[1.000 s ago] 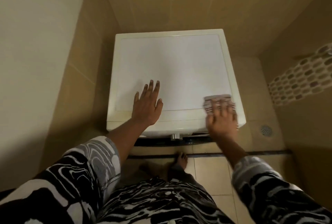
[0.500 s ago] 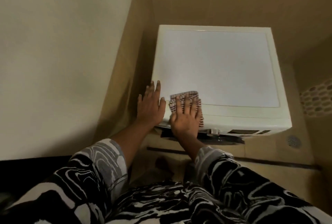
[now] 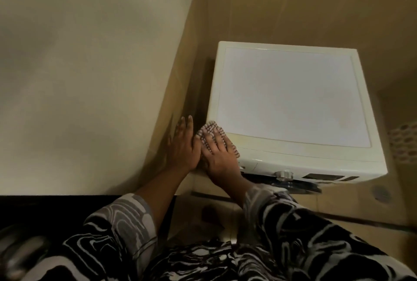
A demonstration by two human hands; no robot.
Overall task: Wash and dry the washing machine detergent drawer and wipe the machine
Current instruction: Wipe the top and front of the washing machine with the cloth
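I see the washing machine [image 3: 293, 109] right of centre, its white top facing up. At its near left corner my right hand [image 3: 220, 156] lies flat, fingers spread, pressing the checked cloth [image 3: 208, 130] onto the top. My left hand [image 3: 184, 147] sits just beside it, fingers extended and open, against the machine's left edge. Control knob [image 3: 283, 175] shows on the front panel, lower right.

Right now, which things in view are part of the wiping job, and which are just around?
In the job:
white washing machine
checked cloth flat under the right hand, at the near left corner
left hand beside it

Just around:
silver dial
round floor drain
mosaic tile strip
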